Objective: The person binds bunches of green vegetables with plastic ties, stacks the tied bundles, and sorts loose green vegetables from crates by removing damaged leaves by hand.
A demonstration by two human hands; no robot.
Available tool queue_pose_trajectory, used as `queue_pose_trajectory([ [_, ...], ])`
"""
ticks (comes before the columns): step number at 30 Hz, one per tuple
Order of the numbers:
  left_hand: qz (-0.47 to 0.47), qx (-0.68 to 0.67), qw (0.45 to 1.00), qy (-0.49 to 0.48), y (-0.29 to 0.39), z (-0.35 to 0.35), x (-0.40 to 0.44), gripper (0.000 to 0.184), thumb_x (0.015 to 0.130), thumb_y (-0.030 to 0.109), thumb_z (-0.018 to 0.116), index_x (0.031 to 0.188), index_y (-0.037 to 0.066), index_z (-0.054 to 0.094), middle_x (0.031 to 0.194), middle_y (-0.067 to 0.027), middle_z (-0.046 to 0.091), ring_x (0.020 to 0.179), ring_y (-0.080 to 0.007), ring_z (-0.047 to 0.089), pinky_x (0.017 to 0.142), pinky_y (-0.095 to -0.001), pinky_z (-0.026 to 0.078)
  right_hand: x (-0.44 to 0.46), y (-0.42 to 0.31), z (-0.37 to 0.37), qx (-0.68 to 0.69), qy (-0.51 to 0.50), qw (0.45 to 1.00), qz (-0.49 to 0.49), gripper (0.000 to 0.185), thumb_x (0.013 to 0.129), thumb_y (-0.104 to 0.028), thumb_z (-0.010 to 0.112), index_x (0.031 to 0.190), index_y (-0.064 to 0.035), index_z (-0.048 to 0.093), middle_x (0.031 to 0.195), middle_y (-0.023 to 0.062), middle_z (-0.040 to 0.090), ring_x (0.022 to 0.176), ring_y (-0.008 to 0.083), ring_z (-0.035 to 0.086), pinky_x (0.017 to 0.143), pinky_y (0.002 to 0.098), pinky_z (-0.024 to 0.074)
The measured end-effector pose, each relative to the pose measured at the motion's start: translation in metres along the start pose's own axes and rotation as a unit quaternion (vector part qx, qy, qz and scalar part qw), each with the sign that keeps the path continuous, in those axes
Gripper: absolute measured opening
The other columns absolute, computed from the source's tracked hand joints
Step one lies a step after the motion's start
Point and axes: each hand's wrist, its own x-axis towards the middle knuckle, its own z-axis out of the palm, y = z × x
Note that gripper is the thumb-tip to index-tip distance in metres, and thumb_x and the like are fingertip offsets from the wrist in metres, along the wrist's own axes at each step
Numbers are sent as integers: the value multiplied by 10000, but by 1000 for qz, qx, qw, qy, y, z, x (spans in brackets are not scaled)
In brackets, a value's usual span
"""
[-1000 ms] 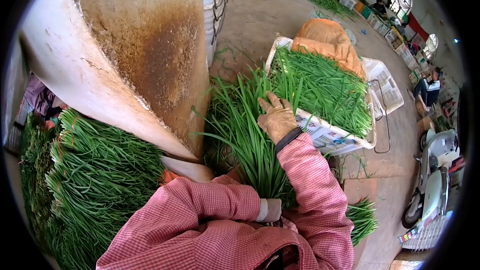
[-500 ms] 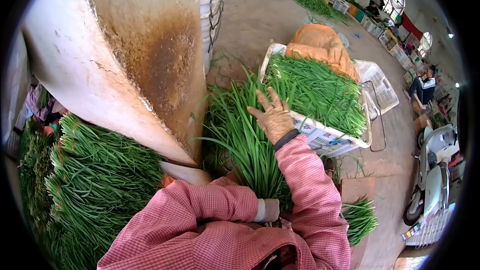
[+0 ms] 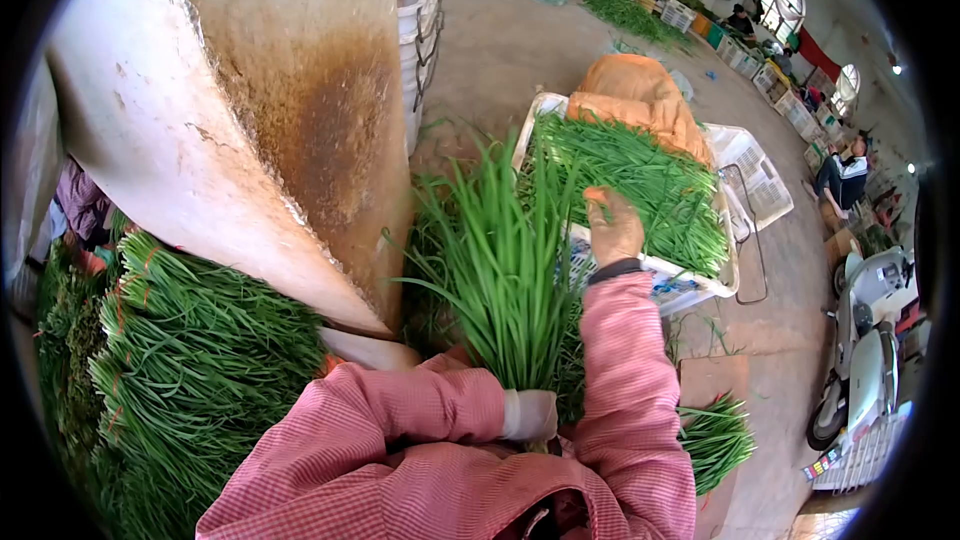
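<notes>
My left hand [image 3: 532, 415], in a pale covering, is closed around the lower end of a bunch of garlic chives [image 3: 505, 285]. The long green leaves stand up and fan out away from me. My right hand [image 3: 614, 230] is raised to the right of the leaves, over the near edge of a white plastic crate [image 3: 690, 290]. Its fingers are curled together, with an orange tint at the tips; whatever they hold, if anything, I cannot make out. Cut chives [image 3: 640, 175] fill the crate, and an orange cloth sack [image 3: 640, 100] lies over its far end.
A stained pillar [image 3: 320, 140] rises close on my left. Stacked, banded chives [image 3: 200, 340] lie beyond it. A small bunch [image 3: 718, 442] is on the floor at right. A scooter [image 3: 870, 340] stands farther right; several people sit among crates along the wall.
My right hand has left the leaves, moving right and slightly down, and its spread fingers have curled in. The held bunch stands more upright, and my left hand has shifted slightly up.
</notes>
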Motion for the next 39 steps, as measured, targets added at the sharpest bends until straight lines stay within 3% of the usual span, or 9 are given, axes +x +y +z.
queue_pose_trajectory([
  [3,-6,-245,957,155,-30,-108,-23,113,642,75,552,735,119,598,653,-67,587,613,-222,568,624,-317,455,-5,9,-35,159,83,983,-40,560,717,-243,667,1190,-31,454,1107,128,539,1077,228,469,942,330,349],
  [7,42,-431,834,341,-96,-229,-80,249,715,71,589,954,17,543,875,-100,586,760,-184,573,674,-277,484,-10,-27,-77,554,-270,783,-84,746,764,-578,495,1258,-33,373,1220,121,457,1143,222,392,982,334,284],
  [11,65,-665,565,483,-115,-298,-125,322,630,45,609,941,69,528,791,-55,577,731,-200,576,676,-307,505,-31,-40,-76,415,-274,867,-31,548,770,-401,602,1162,-37,485,1001,111,590,917,197,539,842,319,413],
  [14,88,-618,529,575,-114,-326,-155,298,629,27,596,910,72,505,763,-42,544,750,-200,554,743,-348,490,-79,-18,-64,110,-366,915,127,280,788,-239,595,978,-33,591,741,113,622,680,219,580,642,346,465],
  [19,71,-573,536,615,-110,-334,-170,311,634,11,563,929,62,477,797,-59,513,795,-218,527,802,-370,455,-162,142,-56,-204,-310,884,284,433,730,-317,577,1100,-95,541,1030,141,586,937,266,572,806,355,451],
  [24,-36,-526,552,646,-93,-291,-122,286,645,30,572,910,63,472,775,-56,544,759,-203,558,736,-350,481,-130,71,-133,193,217,949,127,687,666,-81,684,1269,-47,356,1176,203,482,1100,256,469,842,359,434],
  [30,-70,-552,550,623,-74,-196,-53,304,665,-29,559,953,29,483,804,-76,573,736,-214,576,722,-333,481,-93,-54,-83,73,86,989,-91,1311,395,-446,804,1335,28,24,1376,220,128,1273,352,146,1036,402,160],
  [34,69,-733,309,602,-67,-163,-39,312,682,-32,539,975,44,466,853,-92,519,869,-234,515,807,-379,440,-92,-53,-58,215,-10,976,-34,1127,526,-407,750,1318,40,84,1252,231,347,1146,354,364,947,379,315],
  [39,73,-714,308,624,-67,-149,-52,504,752,59,547,1222,93,368,1082,-94,485,1059,-241,451,927,-375,370,-73,-80,-87,161,-188,967,54,789,638,-338,662,1241,9,291,1037,164,545,929,288,552,776,312,452],
])
